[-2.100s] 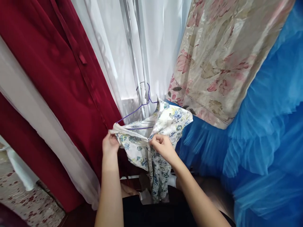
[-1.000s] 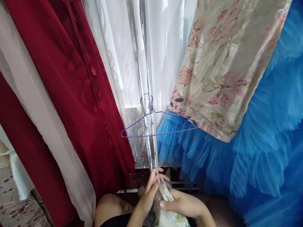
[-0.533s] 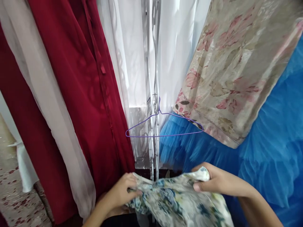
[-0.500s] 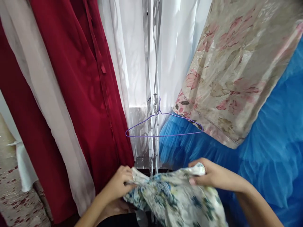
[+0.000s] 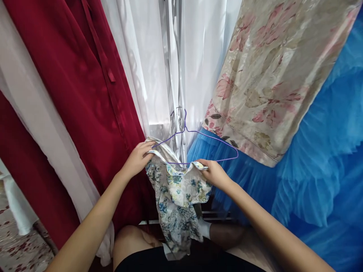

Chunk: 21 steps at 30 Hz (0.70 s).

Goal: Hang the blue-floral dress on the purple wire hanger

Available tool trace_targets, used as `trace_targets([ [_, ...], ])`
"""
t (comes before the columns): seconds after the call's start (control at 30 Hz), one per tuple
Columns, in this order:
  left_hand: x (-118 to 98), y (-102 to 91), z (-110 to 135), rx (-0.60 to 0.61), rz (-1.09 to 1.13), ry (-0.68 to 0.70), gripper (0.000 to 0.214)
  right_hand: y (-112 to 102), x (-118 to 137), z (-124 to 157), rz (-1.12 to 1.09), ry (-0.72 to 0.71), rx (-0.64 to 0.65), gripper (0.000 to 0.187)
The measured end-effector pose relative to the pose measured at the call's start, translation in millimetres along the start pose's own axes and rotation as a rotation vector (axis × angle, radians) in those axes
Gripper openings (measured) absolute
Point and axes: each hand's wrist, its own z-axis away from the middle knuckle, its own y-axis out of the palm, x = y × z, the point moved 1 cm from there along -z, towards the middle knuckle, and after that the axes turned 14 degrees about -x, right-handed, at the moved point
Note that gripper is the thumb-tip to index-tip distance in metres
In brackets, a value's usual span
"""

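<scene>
A white floral dress [image 5: 177, 192] with blue and yellow flowers hangs down between my two hands. My left hand [image 5: 138, 156] is closed on its left shoulder, where the strap goes over the left end of a purple wire hanger [image 5: 211, 135]. On the other side, my right hand [image 5: 214, 172] pinches the dress's right shoulder, just below the hanger's lower bar. The right end of the hanger is bare. Its hook is up against white ribbons [image 5: 175, 75] that hang down in the middle.
Dark red garments [image 5: 82, 87] and a pale cloth [image 5: 53, 105] hang on the left. White fabric [image 5: 147, 49] hangs behind the hanger. To the right are a beige floral garment [image 5: 263, 90] and blue ruffled tulle [image 5: 314, 162]. My bare knee [image 5: 133, 240] shows below.
Both hands have moved up with the dress to the hanger. The dress's left shoulder is now over the hanger's left end, and its body hangs lower and straighter.
</scene>
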Motion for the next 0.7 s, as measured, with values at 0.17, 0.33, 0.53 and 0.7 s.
trace_targets([
  [0.17,-49,27.4,-12,-0.196,0.045,-0.020,0.019,-31,-10,14,-0.016,-0.018,-0.170,0.040],
  [0.33,-53,27.4,-9,-0.289,0.022,-0.080,0.022,-87,-45,13,0.143,0.072,-0.481,0.086],
  [0.53,-47,18.0,-7,-0.266,0.021,-0.142,0.026,-113,-59,-14,0.208,0.050,-0.318,0.046],
  [0.7,-40,15.8,-2,-0.251,-0.009,-0.102,0.028,-100,-66,-24,0.185,0.062,-0.415,0.060],
])
